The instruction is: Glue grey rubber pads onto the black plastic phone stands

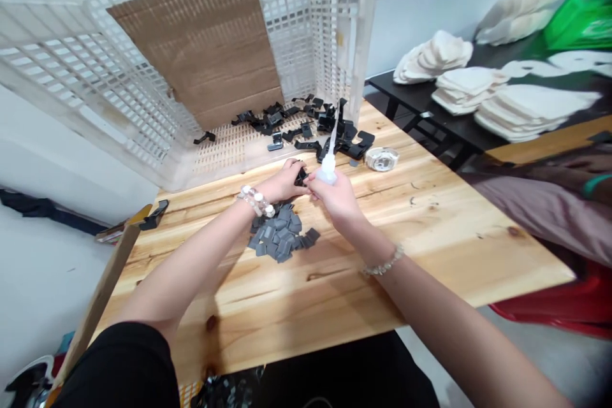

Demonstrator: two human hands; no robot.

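Observation:
My left hand is closed around a small black plastic part just above the wooden table. Close beside it, my right hand grips a white squeeze bottle whose long thin nozzle points up and away from me. The fingertips of my right hand meet the black part, and whether they also pinch it I cannot tell. Below my hands lies a loose pile of small grey pads. Several more black plastic parts are heaped beyond my hands.
A white plastic crate lies on its side at the back, with a cardboard sheet inside. A tape roll sits right of the heap. White stacked pieces rest on a dark table. A person's leg is at the right.

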